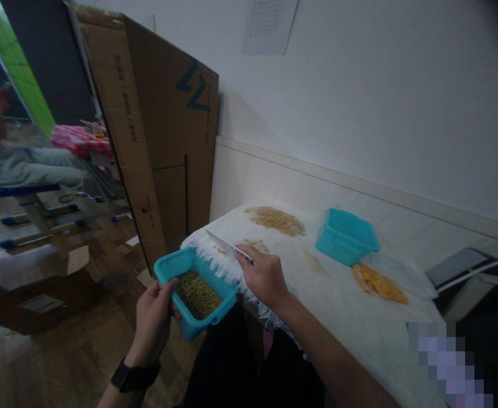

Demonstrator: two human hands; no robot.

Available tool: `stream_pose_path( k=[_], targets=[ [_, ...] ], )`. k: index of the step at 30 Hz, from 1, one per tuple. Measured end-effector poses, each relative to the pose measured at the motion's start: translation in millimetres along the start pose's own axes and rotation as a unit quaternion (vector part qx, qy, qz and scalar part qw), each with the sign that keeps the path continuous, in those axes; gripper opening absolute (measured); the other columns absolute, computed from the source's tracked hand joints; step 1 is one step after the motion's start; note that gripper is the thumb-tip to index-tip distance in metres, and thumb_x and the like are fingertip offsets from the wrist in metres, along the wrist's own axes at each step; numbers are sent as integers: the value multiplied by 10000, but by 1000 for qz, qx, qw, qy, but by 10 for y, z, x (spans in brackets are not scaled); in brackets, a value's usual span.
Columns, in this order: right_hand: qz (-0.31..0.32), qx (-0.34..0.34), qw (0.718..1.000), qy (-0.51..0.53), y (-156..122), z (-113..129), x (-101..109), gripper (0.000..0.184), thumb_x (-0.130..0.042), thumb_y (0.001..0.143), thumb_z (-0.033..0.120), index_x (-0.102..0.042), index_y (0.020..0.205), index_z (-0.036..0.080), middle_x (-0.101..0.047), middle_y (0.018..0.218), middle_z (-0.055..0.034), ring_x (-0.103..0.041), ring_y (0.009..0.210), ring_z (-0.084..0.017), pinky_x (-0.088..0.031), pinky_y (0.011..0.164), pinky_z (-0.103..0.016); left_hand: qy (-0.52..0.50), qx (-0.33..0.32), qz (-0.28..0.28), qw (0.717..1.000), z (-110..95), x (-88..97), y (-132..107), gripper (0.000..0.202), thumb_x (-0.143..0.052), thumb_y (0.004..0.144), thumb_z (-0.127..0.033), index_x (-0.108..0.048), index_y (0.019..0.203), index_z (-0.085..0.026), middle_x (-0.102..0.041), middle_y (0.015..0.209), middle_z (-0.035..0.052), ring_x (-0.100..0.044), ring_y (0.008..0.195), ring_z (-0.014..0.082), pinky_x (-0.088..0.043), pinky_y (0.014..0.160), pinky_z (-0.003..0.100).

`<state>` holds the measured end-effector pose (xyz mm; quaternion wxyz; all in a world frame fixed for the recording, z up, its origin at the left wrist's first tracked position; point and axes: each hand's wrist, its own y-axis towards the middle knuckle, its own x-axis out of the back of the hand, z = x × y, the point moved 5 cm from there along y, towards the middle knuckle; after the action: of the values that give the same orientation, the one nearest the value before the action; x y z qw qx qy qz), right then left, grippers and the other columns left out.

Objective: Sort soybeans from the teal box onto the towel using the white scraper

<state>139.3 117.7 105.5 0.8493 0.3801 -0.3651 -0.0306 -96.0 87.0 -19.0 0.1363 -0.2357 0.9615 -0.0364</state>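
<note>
One white tool point(227, 244), partly hidden.

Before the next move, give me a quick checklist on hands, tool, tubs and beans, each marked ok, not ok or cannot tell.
1. Left hand grips the near tub: ok, thumb over the rim.
2. Green beans sit inside that tub: ok, below its rim.
3. Near tub held level: cannot tell from this one angle.
4. Right hand holds the white tool: ok, pinched at one end.
5. No stray beans by the cloth's fringe: not ok, a few loose beans lie near the tool.
6. Far tub upright on the cloth: ok.
</note>
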Motion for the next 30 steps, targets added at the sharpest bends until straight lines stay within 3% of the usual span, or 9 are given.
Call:
stream_pose_path(
  k=[5,12,18,30],
  targets=[
    [-51,9,998,42,-14,23,217,187,-639,940,229,-800,1033,209,-826,924,-51,-781,745,-190,-606,722,-248,-7,4,6,1000,-5,-8,-24,360,-816,652,-459,-539,645,-230,-503,381,-89,-439,287,119,-347,306,222],
    [-136,-95,986,-26,44,-515,601,243,-655,913,355,-800,1000,180,-814,859,-76,-753,705,-230,-587,669,-303,-17,18,9,1000,50,-37,-109,345,-829,636,-438,-560,643,-223,-489,370,-94,-426,279,112,-341,306,219],
    [-148,-123,980,-44,-22,-729,619,273,-651,889,370,-797,1007,172,-812,867,-91,-744,707,-239,-581,686,-315,-31,35,11,999,91,-82,-173,373,-858,613,-459,-577,619,-214,-495,367,-84,-437,288,116,-351,306,223],
    [-145,-141,979,-12,-50,-738,616,265,-667,867,417,-782,950,193,-792,809,-69,-722,689,-232,-556,639,-296,-31,38,14,999,119,-101,-186,403,-858,627,-489,-555,613,-224,-493,372,-87,-431,283,116,-347,303,229]
  ],
)
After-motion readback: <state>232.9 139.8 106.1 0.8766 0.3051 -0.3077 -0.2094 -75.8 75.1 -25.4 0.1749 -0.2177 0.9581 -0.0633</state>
